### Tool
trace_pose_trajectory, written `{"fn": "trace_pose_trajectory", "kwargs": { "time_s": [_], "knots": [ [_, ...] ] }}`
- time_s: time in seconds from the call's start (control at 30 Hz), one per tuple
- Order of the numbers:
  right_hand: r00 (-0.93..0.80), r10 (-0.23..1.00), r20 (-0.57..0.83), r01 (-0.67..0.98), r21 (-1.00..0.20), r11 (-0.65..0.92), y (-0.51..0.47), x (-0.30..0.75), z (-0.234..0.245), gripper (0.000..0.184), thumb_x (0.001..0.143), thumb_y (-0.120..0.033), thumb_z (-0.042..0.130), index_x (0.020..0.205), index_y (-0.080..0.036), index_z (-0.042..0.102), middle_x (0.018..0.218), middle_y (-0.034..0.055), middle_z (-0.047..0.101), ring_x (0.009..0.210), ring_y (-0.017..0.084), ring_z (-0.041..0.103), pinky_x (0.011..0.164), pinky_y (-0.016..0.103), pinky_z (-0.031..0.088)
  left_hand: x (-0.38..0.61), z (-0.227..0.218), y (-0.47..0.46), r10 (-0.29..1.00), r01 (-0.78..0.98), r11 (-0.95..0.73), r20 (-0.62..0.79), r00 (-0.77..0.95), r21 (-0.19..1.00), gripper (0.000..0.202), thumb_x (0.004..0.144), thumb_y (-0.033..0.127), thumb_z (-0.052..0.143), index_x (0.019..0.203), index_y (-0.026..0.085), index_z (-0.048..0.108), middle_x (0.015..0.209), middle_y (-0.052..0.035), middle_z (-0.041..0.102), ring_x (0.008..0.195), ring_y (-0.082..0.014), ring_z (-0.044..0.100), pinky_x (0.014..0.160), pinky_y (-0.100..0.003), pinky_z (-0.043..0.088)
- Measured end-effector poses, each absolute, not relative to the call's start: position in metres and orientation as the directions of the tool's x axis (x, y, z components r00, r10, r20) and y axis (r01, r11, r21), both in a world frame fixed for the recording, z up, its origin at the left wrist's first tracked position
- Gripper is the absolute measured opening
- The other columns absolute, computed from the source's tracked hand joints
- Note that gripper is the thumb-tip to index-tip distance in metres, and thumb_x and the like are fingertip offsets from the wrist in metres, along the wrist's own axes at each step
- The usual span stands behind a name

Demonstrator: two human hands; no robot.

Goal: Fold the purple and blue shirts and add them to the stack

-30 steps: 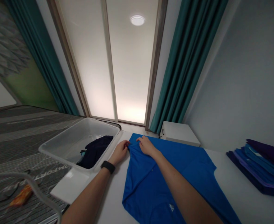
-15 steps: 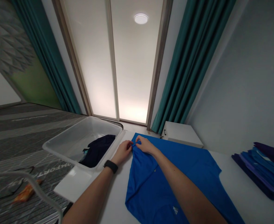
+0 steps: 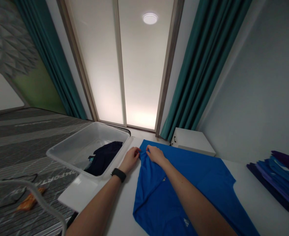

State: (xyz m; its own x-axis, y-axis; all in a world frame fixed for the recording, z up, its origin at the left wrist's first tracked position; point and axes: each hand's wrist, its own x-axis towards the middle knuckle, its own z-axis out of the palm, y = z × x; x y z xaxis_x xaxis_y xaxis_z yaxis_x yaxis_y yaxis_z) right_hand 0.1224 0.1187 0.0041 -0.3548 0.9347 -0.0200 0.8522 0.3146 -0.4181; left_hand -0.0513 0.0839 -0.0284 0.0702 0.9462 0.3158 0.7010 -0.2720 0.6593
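A blue T-shirt (image 3: 203,173) lies spread over the white table, its left side folded over and wrinkled, with a small white logo near the bottom of the view. My left hand (image 3: 131,158), below a black watch, pinches the shirt's far left edge. Just to its right, my right hand (image 3: 155,154) has its fingers closed on the same edge of cloth, thumb and forefinger together. My right forearm crosses above the shirt and hides part of it.
A clear plastic bin (image 3: 70,144) holding dark clothes (image 3: 106,157) stands left of the table (image 3: 121,203). Folded clothes (image 3: 279,180) are stacked at the right. A white cabinet (image 3: 192,141) stands behind the table, near teal curtains (image 3: 196,75). A grey curved tube (image 3: 40,198) is at lower left.
My right hand has shifted slightly right, widening the gap between my hands along the shirt's edge. The view has moved a little.
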Motion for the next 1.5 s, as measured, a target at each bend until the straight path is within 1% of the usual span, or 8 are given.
{"fn": "trace_pose_trajectory", "kwargs": {
  "time_s": [0.17, 0.37, 0.53, 0.73, 0.9, 1.1, 1.23, 1.5],
  "knots": [
    [-0.383, 0.923, -0.032, 0.82, -0.471, 0.324, 0.126, 0.121, 0.008, 0.01, 0.09, -0.025, 0.053, 0.096, -0.02, 0.058, 0.103, 0.0076, 0.067, 0.097, 0.021, 0.061, 0.081, 0.03, 0.041, -0.051, -0.03, 0.085, 0.946, 0.717, -0.266, 0.317, 0.067, 0.645, 0.018, 0.082, 0.01, 0.05, 0.088, 0.017, 0.065, 0.082, -0.0036, 0.058, 0.072, -0.0168, 0.057, 0.07, -0.029, 0.045],
    [-0.415, 0.909, -0.021, 0.743, -0.585, 0.325, 0.133, 0.124, 0.01, 0.017, 0.088, -0.027, 0.054, 0.102, -0.019, 0.06, 0.097, 0.0042, 0.069, 0.087, 0.017, 0.063, 0.072, 0.024, 0.044, -0.048, -0.028, 0.083, 0.946, 0.728, -0.271, 0.313, 0.082, 0.63, 0.02, 0.087, 0.017, 0.049, 0.087, 0.017, 0.069, 0.083, -0.0052, 0.059, 0.076, -0.0179, 0.06, 0.072, -0.029, 0.045],
    [-0.457, 0.889, 0.018, 0.702, -0.606, 0.374, 0.137, 0.121, 0.009, 0.016, 0.09, -0.024, 0.052, 0.091, -0.018, 0.067, 0.099, 0.0041, 0.071, 0.095, 0.017, 0.063, 0.081, 0.025, 0.045, -0.048, -0.031, 0.085, 0.945, 0.735, -0.278, 0.314, 0.092, 0.619, 0.017, 0.086, 0.019, 0.053, 0.086, 0.018, 0.07, 0.084, -0.0047, 0.059, 0.078, -0.018, 0.06, 0.072, -0.028, 0.045],
    [-0.413, 0.91, 0.044, 0.768, -0.521, 0.374, 0.133, 0.119, 0.009, 0.017, 0.09, -0.018, 0.051, 0.1, -0.022, 0.064, 0.108, 0.0034, 0.069, 0.103, 0.018, 0.062, 0.086, 0.027, 0.043, -0.048, -0.031, 0.084, 0.942, 0.732, -0.276, 0.326, 0.077, 0.623, 0.014, 0.084, 0.015, 0.053, 0.091, 0.019, 0.065, 0.085, -0.0044, 0.058, 0.08, -0.019, 0.059, 0.074, -0.03, 0.046],
    [-0.342, 0.939, 0.032, 0.862, -0.388, 0.327, 0.119, 0.119, 0.007, 0.02, 0.092, -0.025, 0.051, 0.111, -0.027, 0.057, 0.115, 0.0065, 0.065, 0.104, 0.024, 0.062, 0.084, 0.035, 0.043, -0.049, -0.032, 0.085, 0.939, 0.721, -0.276, 0.337, 0.063, 0.636, 0.016, 0.084, 0.01, 0.049, 0.088, 0.019, 0.062, 0.085, -0.0042, 0.058, 0.079, -0.0183, 0.059, 0.075, -0.03, 0.047],
    [-0.283, 0.959, 0.024, 0.922, -0.268, 0.279, 0.105, 0.123, 0.009, 0.03, 0.098, -0.034, 0.037, 0.125, -0.024, 0.047, 0.115, 0.0144, 0.065, 0.103, 0.029, 0.062, 0.083, 0.04, 0.042, -0.049, -0.036, 0.087, 0.935, 0.723, -0.273, 0.352, 0.045, 0.634, 0.013, 0.085, 0.012, 0.05, 0.083, 0.018, 0.061, 0.085, -0.0044, 0.056, 0.075, -0.0178, 0.058, 0.072, -0.03, 0.047],
    [-0.268, 0.963, -0.013, 0.939, -0.226, 0.258, 0.098, 0.136, 0.014, 0.037, 0.098, -0.039, 0.033, 0.127, -0.021, 0.047, 0.104, 0.0167, 0.068, 0.098, 0.031, 0.064, 0.079, 0.041, 0.043, -0.049, -0.034, 0.086, 0.936, 0.729, -0.27, 0.35, 0.044, 0.629, 0.013, 0.085, 0.013, 0.05, 0.083, 0.018, 0.061, 0.083, -0.0034, 0.055, 0.072, -0.0171, 0.057, 0.07, -0.029, 0.046],
    [-0.313, 0.942, -0.125, 0.933, -0.224, 0.28, 0.066, 0.181, 0.021, 0.039, 0.095, -0.039, 0.039, 0.128, -0.022, 0.051, 0.107, 0.0163, 0.068, 0.096, 0.031, 0.065, 0.072, 0.037, 0.045, -0.048, -0.03, 0.085, 0.933, 0.736, -0.275, 0.356, 0.049, 0.619, 0.014, 0.084, 0.012, 0.049, 0.083, 0.018, 0.062, 0.082, -0.0036, 0.055, 0.07, -0.0173, 0.056, 0.068, -0.029, 0.044]
  ]
}}
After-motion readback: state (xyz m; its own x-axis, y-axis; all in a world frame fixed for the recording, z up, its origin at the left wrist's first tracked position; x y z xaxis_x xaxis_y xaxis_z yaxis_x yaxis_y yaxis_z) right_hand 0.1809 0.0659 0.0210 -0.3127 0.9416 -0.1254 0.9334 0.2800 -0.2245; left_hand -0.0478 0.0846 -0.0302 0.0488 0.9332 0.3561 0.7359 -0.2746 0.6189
